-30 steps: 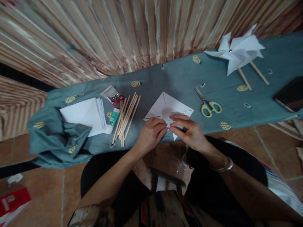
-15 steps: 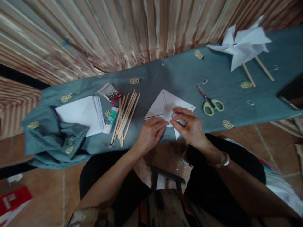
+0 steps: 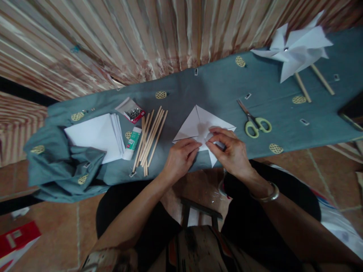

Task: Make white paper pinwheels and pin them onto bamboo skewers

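Our left hand [image 3: 181, 156] pinches white paper [image 3: 202, 129], slit inward from its corners, one sharp tip [image 3: 212, 159] jutting towards us; right hand [image 3: 231, 151] curled narrowly, grip unclear.

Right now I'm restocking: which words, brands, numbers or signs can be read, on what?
No text is legible.
Green-white plastic glue stick: lettering blurred.
Small red-white open box: print too small.
Black-white rectangular patches on teal cloth: too small.
Red-white floor package: markings blurred.
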Demonstrator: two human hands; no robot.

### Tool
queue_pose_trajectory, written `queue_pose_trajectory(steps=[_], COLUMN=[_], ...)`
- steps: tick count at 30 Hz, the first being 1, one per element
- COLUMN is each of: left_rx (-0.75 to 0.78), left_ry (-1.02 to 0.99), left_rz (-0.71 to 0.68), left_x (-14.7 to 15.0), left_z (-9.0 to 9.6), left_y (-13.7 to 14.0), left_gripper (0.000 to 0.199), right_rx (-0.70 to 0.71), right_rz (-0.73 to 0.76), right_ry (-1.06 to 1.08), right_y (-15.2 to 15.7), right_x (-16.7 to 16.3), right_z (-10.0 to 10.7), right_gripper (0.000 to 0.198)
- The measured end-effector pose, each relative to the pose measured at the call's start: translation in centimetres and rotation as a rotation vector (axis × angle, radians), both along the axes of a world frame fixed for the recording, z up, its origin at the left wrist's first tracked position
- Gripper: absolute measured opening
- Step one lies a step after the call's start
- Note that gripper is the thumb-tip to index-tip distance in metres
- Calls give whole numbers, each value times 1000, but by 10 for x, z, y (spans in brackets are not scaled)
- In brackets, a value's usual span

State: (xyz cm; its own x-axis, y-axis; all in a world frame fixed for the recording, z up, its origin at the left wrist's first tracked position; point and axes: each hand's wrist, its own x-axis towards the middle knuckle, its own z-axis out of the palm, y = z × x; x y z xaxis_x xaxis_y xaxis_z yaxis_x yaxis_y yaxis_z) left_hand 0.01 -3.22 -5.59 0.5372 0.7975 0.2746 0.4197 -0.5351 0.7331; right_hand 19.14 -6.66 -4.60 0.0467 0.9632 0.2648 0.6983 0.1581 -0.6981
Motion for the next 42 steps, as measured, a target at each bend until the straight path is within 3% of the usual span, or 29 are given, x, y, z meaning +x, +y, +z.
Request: queue_pose_trajectory(steps=[29, 37, 42], left_rx=[17, 38, 98], left_ry=[44, 44, 116], left_rz=[-18, -38, -64], left_x=[1, 2, 1], left_z=[1, 2, 1], left_y=[2, 0, 1], left_gripper=[21, 20, 17], right_rx=[37, 55, 53], right_rz=[131, 177, 178], right_ry=[-234, -416, -380], right_y=[-3, -8, -5], right_x=[-5, -14, -15], right_z=[-9, -12, -15], right_gripper=[48, 42, 41])
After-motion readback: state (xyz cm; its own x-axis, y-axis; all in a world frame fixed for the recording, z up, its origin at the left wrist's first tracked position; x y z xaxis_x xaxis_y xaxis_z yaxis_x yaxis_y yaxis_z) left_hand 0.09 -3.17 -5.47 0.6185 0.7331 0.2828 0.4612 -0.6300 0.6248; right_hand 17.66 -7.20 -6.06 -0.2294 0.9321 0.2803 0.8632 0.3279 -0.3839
